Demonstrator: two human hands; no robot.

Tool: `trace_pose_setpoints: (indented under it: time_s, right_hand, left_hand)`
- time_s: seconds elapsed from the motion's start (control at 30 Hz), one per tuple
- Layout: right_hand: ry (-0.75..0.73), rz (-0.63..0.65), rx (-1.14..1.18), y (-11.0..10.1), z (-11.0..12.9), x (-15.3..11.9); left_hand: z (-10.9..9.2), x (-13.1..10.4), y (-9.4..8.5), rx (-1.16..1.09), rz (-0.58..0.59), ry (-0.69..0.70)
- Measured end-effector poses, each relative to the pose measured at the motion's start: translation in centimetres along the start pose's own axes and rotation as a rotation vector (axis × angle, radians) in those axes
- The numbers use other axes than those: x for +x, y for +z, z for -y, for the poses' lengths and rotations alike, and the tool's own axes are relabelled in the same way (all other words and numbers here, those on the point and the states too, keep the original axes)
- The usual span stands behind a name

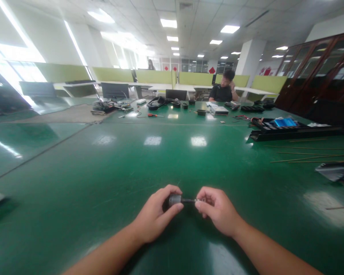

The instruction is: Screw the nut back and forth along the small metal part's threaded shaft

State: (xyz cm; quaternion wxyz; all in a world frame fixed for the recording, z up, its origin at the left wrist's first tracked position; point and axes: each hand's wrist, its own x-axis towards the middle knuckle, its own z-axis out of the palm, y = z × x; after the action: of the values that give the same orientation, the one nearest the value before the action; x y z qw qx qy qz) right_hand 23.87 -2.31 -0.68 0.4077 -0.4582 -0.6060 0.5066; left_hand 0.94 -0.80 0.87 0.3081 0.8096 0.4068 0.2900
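Observation:
A small grey cylindrical part [175, 200] with a dark end lies low over the green table [126, 160], near the front middle. My left hand [157, 214] is closed round it, thumb below and fingers above. From its right side a thin dark shaft [188, 201] points toward my right hand [218, 210]. The fingertips of my right hand are pinched at the shaft's far end, where a small shiny bit shows; its exact shape is too small to tell.
Across the far edge lie electronic parts [103, 106], a red screwdriver [153, 115] and a white box [219, 110]. At right are a black tray [298, 133], thin rods [315, 156] and a plastic bag [335, 170]. A person [220, 91] sits beyond the table.

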Motion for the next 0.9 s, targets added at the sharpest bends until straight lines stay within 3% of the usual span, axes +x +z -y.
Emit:
trace_pose_setpoints:
  time_s: [0.9]
  right_hand:
    - [0.024, 0.006, 0.056, -0.23, -0.29, 0.06]
  left_hand:
    - [-0.15, 0.12, -0.07, -0.021, -0.017, -0.001]
